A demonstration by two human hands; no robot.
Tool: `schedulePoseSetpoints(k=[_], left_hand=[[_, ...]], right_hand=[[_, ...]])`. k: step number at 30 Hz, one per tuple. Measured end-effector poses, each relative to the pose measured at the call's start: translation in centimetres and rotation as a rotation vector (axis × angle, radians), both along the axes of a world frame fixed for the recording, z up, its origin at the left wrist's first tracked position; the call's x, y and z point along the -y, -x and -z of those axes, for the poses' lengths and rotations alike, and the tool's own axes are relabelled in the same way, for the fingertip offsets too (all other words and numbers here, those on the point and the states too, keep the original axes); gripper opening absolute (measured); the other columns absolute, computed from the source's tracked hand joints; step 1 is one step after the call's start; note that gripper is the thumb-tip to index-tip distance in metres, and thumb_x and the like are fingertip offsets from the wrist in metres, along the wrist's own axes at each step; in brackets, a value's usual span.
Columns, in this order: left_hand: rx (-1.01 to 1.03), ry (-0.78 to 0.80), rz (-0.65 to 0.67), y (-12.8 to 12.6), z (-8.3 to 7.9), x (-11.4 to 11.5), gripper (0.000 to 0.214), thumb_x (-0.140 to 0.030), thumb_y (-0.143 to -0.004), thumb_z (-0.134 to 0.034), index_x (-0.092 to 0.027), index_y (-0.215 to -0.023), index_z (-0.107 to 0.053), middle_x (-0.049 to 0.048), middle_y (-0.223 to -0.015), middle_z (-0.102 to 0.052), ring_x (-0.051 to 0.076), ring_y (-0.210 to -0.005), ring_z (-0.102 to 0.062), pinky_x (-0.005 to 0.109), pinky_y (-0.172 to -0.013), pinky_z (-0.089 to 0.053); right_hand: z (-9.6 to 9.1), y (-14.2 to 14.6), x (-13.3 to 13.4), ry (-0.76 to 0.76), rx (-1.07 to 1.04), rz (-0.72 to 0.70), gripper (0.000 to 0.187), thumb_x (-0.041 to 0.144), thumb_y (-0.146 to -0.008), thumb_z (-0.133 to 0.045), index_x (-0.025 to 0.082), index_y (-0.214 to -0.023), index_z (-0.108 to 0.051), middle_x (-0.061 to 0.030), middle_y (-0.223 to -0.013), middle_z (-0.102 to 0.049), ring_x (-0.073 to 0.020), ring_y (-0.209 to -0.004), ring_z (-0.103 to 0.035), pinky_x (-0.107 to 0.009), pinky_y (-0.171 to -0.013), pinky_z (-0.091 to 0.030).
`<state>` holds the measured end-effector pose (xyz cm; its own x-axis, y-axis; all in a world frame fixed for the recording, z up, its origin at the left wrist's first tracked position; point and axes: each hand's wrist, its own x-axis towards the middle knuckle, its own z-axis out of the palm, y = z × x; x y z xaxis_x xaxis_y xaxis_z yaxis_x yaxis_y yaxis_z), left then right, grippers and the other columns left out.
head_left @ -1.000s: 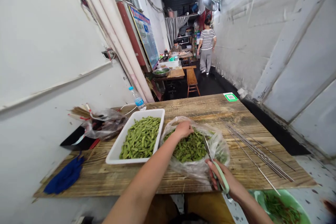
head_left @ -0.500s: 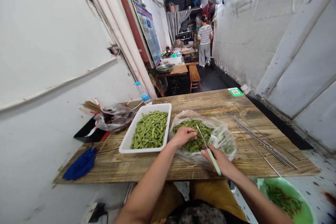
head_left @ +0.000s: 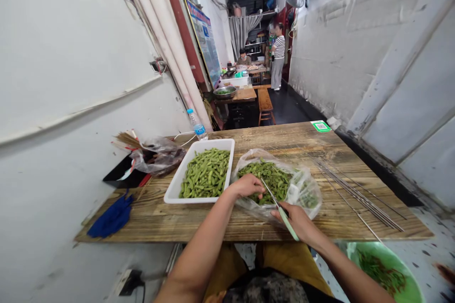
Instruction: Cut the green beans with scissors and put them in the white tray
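My right hand (head_left: 296, 220) is closed around pale green-handled scissors (head_left: 289, 225), their slim metal blades pointing forward and left. Beside the blades, my left hand (head_left: 249, 185) has its fingers bent together in a pinch; what they hold, if anything, is hidden. Both hands are over an open clear plastic bag (head_left: 308, 188) full of green soybean pods (head_left: 268, 173). Left of the bag stands a white plastic tray (head_left: 169, 193), filled with brighter green soybean pods (head_left: 206, 173).
Metal skewers (head_left: 359, 194) lie at the right of the wooden table (head_left: 220, 227). At the left are a blue cloth (head_left: 111, 218), a black box (head_left: 119, 173) and a water bottle (head_left: 197, 125). A green basin (head_left: 408, 270) sits below right. Two people are farther back.
My left hand has moved slightly down, and the blade tips have shifted left and down towards its fingers. In the background the person in stripes has turned sideways. The view has shifted slightly.
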<state>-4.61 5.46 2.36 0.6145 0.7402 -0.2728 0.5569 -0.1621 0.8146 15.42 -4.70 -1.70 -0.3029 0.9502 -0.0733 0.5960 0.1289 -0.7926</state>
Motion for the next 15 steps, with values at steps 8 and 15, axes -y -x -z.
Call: schedulePoseSetpoints(k=[8,15], left_hand=[[0.470,0.440,-0.271,-0.9,0.3,0.5,0.035,-0.044,-0.068,-0.068,-0.014,-0.078,-0.054,0.0053,-0.078,-0.070,0.001,-0.037,-0.033,0.017,-0.038,-0.016],[0.881,0.455,-0.710,-3.4,0.9,1.2,0.030,-0.018,-0.062,-0.077,-0.013,-0.068,-0.048,-0.0009,-0.060,-0.061,0.004,-0.051,-0.055,0.014,-0.051,-0.042]], right_hand=[[0.4,0.1,0.2,0.439,-0.534,0.120,0.044,0.064,-0.077,-0.048,0.021,-0.082,-0.051,0.0062,-0.052,-0.049,-0.0096,-0.039,-0.042,-0.022,-0.040,-0.034],[-0.3,0.9,0.9,0.710,-0.931,0.169,0.044,0.061,-0.078,-0.054,0.021,-0.095,-0.048,0.0061,-0.057,-0.052,-0.0084,-0.040,-0.045,-0.022,-0.039,-0.041]])
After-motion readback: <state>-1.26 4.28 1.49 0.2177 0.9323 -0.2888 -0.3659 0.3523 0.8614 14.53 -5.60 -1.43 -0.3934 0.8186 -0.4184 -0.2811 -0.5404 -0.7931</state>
